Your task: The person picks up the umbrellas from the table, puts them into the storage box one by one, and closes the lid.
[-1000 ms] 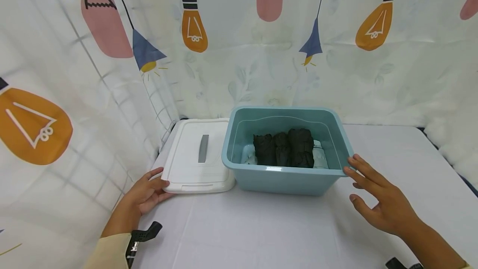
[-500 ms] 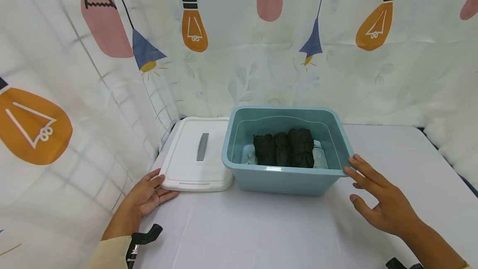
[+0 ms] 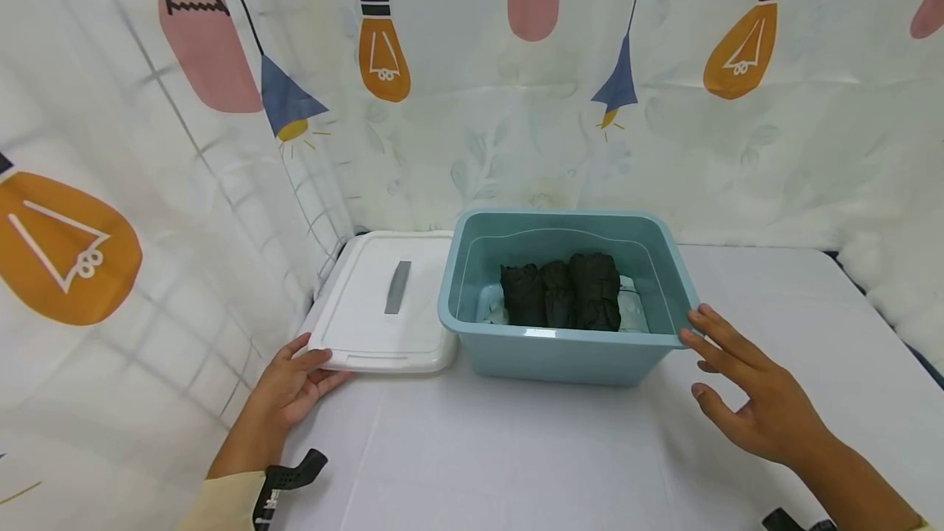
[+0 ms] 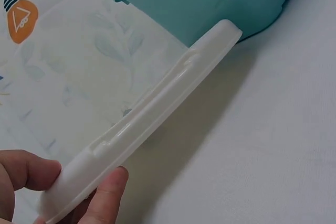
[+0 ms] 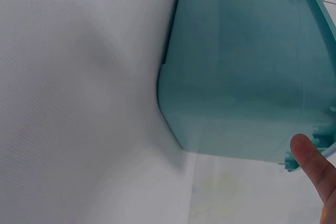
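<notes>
A white lid [image 3: 379,334] with a grey handle lies left of the bin. My left hand [image 3: 295,383] pinches its near-left corner. In the left wrist view the thumb [image 4: 39,171] rests on one side of the lid [image 4: 142,119] and a finger [image 4: 107,198] on the other, and that near edge is lifted off the cloth. A light-blue storage bin [image 3: 549,355] stands upright without a cover. Dark rolled bundles [image 3: 560,293] lie inside, over pale folded items [image 3: 631,308]. My right hand [image 3: 760,396] has its fingers extended, with fingertips touching the bin's right front rim corner.
A white cloth [image 3: 560,457] covers the table. Patterned curtains [image 3: 472,138] hang behind and along the left, near my left hand. White fluffy material [image 3: 896,277] sits past the table's right edge.
The lid's near edge has risen slightly and the lid has shifted a little back and left. My left fingers have moved farther under its corner. The right hand and the bin stay put.
</notes>
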Available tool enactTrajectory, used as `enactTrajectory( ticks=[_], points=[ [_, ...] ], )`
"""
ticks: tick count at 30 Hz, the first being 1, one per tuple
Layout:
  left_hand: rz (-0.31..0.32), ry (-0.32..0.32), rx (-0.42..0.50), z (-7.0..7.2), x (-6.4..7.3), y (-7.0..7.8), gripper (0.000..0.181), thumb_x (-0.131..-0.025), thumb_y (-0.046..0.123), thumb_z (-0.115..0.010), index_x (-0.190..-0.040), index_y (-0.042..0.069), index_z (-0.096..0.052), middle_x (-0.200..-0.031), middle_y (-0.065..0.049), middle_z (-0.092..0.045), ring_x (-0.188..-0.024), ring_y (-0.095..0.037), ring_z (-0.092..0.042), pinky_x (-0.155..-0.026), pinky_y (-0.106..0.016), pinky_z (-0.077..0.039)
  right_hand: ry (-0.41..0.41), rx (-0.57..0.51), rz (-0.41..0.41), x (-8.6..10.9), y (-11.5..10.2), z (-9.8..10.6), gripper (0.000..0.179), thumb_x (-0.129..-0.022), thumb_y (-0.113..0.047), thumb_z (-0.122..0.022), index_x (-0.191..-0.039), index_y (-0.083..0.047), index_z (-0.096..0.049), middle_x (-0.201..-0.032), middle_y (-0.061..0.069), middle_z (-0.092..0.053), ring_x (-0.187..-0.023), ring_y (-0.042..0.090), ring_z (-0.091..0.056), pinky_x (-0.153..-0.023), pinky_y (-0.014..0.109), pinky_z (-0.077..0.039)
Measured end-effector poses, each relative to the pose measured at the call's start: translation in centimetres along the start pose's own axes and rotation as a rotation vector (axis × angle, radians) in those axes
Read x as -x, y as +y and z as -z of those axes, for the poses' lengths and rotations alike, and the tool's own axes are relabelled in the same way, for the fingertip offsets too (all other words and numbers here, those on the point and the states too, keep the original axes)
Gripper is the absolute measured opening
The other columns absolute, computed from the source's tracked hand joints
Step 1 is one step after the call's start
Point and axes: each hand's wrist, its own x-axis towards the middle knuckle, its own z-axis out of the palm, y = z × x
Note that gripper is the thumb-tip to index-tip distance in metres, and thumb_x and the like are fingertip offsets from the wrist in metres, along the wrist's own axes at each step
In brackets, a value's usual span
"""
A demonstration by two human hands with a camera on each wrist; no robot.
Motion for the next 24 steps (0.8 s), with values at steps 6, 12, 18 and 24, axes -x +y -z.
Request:
enactTrajectory(
  ticks=[6, 12, 18, 24],
  points=[
    [-0.007, 0.051, 0.044, -0.3, 0.5, 0.0, 0.085, -0.105, 0.006, -0.058, -0.165, 0.025, -0.001, -0.140, -0.003, -0.038, -0.106, -0.014, -0.066, -0.104, -0.044, -0.047, -0.007, 0.011, -0.009, 0.2, 0.1, 0.0, 0.063, -0.106, -0.050, -0.047, -0.136, 0.003, -0.062, -0.145, 0.022, -0.055, -0.142, 0.014, -0.044, -0.087, 0.007, -0.046],
    [-0.020, 0.057, 0.088, -0.4, 1.0, -0.2, 0.081, -0.107, 0.017, -0.054, -0.165, 0.033, 0.000, -0.144, -0.001, -0.038, -0.108, -0.012, -0.065, -0.107, -0.043, -0.044, -0.002, 0.006, -0.006, 0.1, 0.1, 0.0, 0.062, -0.106, -0.049, -0.047, -0.136, 0.003, -0.062, -0.145, 0.022, -0.055, -0.142, 0.015, -0.044, -0.087, 0.007, -0.046],
    [-0.050, 0.085, 0.118, -0.9, 0.9, -0.3, 0.089, -0.104, 0.004, -0.059, -0.165, 0.032, -0.001, -0.145, -0.003, -0.037, -0.108, -0.014, -0.066, -0.103, -0.043, -0.046, -0.004, 0.004, -0.012, 0.1, 0.0, -0.1, 0.063, -0.106, -0.050, -0.047, -0.136, 0.003, -0.062, -0.146, 0.021, -0.054, -0.143, 0.015, -0.043, -0.087, 0.007, -0.046],
    [-0.060, 0.109, 0.179, -1.2, 0.8, -0.4, 0.091, -0.101, -0.001, -0.061, -0.165, 0.034, -0.007, -0.148, -0.001, -0.034, -0.107, -0.013, -0.066, -0.103, -0.042, -0.046, 0.005, 0.001, -0.003, 0.1, 0.0, -0.1, 0.062, -0.106, -0.049, -0.047, -0.136, 0.004, -0.062, -0.145, 0.022, -0.055, -0.143, 0.018, -0.043, -0.087, 0.008, -0.046]
  ],
)
